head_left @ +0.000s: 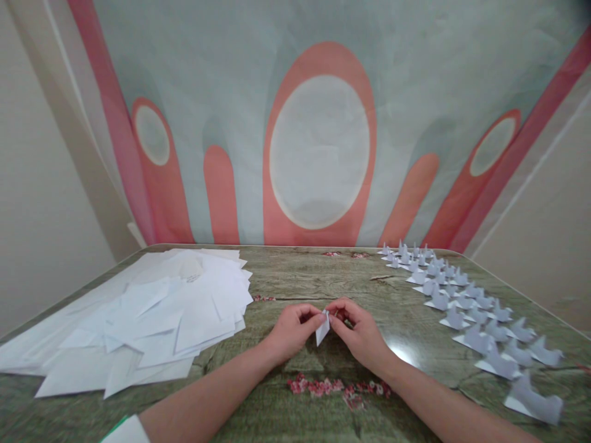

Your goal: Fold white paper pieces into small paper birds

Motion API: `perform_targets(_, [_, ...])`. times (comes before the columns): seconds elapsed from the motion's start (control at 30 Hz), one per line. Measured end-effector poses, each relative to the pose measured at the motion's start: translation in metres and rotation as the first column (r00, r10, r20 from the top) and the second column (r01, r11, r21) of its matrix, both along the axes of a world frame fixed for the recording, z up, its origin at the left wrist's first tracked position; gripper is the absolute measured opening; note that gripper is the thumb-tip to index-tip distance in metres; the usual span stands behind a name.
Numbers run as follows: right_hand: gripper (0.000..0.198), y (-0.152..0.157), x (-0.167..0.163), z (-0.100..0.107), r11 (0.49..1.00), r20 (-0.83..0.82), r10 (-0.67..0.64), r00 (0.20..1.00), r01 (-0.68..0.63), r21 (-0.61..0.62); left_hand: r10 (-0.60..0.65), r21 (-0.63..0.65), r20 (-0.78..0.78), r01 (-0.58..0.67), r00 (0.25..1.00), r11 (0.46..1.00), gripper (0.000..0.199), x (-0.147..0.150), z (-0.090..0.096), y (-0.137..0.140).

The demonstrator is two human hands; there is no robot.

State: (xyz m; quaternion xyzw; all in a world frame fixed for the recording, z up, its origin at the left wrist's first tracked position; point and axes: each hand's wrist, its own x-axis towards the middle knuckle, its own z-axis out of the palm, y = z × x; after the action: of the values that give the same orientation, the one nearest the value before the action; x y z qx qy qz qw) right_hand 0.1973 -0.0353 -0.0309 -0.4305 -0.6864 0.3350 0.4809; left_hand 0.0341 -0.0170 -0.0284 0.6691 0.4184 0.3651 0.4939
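Observation:
Between my two hands, just above the table's middle, is a small folded piece of white paper (322,331), a narrow pointed shape with its tip hanging down. My left hand (298,329) pinches its upper edge from the left, thumb against the paper. From the other side my right hand (353,329) grips the top with thumb and curled fingers. The fingertips of both hands nearly meet there and hide the paper's upper end.
A wide, loose pile of white paper sheets (152,314) covers the table's left side. Rows of small folded white paper birds (498,360) stand along the right. The wood-patterned tabletop (305,280) has pink flower prints. Behind it hangs a grey-green and coral backdrop (318,147).

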Motion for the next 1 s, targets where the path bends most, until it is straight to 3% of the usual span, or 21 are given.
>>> perform_targets(0.3, [0.008,0.006,0.002,-0.008,0.999,0.026,0.013,1.000,-0.012,-0.045,-0.008,0.080,-0.078,0.014,0.997,0.997,0.026,0.000,0.003,-0.002])
perform_targets(1.0, [0.009,0.015,0.007,-0.010,0.979,-0.087,0.096,0.992,-0.110,-0.171,0.012,0.061,-0.115,-0.005,0.993,0.998,0.027,0.002,0.004,-0.004])
